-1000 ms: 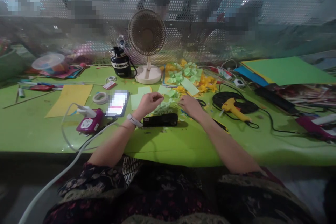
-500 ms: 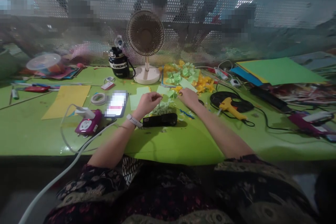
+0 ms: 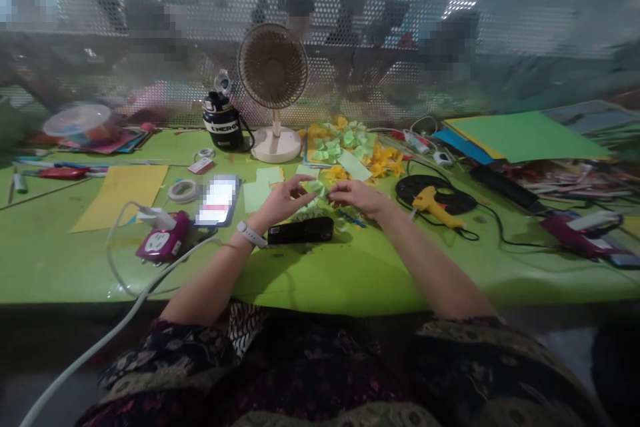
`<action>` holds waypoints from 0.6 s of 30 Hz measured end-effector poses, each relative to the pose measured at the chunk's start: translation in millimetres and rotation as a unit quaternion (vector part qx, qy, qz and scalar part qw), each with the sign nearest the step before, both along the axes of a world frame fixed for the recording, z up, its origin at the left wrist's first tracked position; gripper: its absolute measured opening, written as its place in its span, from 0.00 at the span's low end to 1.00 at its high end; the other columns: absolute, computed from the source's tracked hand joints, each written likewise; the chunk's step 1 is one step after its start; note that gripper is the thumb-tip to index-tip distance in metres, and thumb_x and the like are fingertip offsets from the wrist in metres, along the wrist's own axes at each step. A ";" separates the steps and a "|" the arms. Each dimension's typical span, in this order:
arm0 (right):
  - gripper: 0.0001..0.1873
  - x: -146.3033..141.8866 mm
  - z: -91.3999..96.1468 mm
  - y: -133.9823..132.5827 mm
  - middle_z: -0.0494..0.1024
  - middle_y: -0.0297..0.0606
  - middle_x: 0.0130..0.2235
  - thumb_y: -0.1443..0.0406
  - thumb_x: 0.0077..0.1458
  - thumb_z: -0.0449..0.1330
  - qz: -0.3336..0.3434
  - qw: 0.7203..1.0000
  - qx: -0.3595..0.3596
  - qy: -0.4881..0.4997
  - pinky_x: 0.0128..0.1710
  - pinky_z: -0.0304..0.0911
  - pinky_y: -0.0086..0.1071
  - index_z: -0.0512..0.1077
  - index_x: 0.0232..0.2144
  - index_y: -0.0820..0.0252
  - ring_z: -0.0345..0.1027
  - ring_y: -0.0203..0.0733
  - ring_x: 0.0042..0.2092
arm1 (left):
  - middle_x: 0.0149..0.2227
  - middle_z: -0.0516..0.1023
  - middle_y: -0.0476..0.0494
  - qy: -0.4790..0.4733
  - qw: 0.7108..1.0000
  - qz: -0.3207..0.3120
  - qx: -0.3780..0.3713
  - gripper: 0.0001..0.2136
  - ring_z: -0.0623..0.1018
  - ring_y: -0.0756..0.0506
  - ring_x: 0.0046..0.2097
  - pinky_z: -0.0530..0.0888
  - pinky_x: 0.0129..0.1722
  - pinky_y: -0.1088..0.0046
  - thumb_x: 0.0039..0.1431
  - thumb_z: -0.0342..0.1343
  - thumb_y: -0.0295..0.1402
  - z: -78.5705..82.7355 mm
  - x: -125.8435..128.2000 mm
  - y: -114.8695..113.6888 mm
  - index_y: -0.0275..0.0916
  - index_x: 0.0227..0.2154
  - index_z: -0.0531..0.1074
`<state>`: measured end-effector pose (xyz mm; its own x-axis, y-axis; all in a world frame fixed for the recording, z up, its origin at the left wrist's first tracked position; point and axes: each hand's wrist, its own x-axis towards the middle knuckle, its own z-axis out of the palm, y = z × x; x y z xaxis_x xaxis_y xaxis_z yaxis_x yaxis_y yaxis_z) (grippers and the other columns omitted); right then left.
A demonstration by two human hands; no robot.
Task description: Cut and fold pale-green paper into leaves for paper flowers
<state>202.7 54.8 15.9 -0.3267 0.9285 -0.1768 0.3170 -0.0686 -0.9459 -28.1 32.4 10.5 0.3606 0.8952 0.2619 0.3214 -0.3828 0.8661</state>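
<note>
A pale green cut-paper piece [image 3: 319, 188], perhaps a small flower, is between my two hands above the table. My right hand [image 3: 356, 197] pinches its right edge with thumb and fingertips. My left hand [image 3: 284, 203], with a white wristband, is on its other side, thumb and forefinger apart; whether they touch the paper I cannot tell. Below lies a black stapler [image 3: 300, 230], with green paper scraps partly hidden behind it. Pale green paper squares [image 3: 256, 195] lie beyond my left hand. Green and yellow paper flowers [image 3: 345, 140] are heaped farther back.
A fan [image 3: 277, 145] and a black bottle [image 3: 223, 125] stand at the back. To the left are a phone [image 3: 219, 200], a tape roll [image 3: 183, 191] and a purple power socket [image 3: 163, 238] with cables. A yellow glue gun [image 3: 436, 206] and coloured sheets [image 3: 525, 135] lie right.
My hands have come together around the green paper piece. My left fingers have opened from a pinch, and my right hand has moved slightly nearer and lower.
</note>
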 end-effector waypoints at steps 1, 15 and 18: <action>0.07 -0.8 -0.9 -3.2 0.78 0.32 0.26 0.64 0.44 0.68 0.003 1.000 -0.013 0.020 0.30 0.62 0.26 0.75 0.27 0.60 0.69 0.32 0.27 | 0.29 0.79 0.46 0.004 1.000 -0.011 -0.004 0.21 0.77 0.49 0.30 0.72 0.33 0.74 0.55 0.60 0.44 -1.4 0.7 -0.5 0.37 0.48 0.72; 0.13 78.9 22.6 -28.4 0.78 0.43 0.48 0.62 0.58 0.57 -0.059 0.921 0.154 -0.354 0.46 0.63 0.35 0.75 0.44 0.59 0.72 0.43 0.45 | 0.28 0.78 0.45 -0.097 0.995 -0.007 -0.033 0.18 0.79 0.49 0.30 0.76 0.33 0.74 0.51 0.63 0.48 -4.8 0.7 2.0 0.35 0.30 0.72; 0.23 131.9 28.7 -37.9 0.71 0.56 0.56 0.61 0.59 0.56 -0.144 0.800 0.110 -0.572 0.45 0.60 0.37 0.69 0.54 0.65 0.69 0.50 0.51 | 0.27 0.78 0.45 -0.113 0.993 0.001 -0.028 0.18 0.78 0.49 0.30 0.76 0.32 0.74 0.52 0.63 0.47 -2.8 1.4 1.2 0.35 0.29 0.72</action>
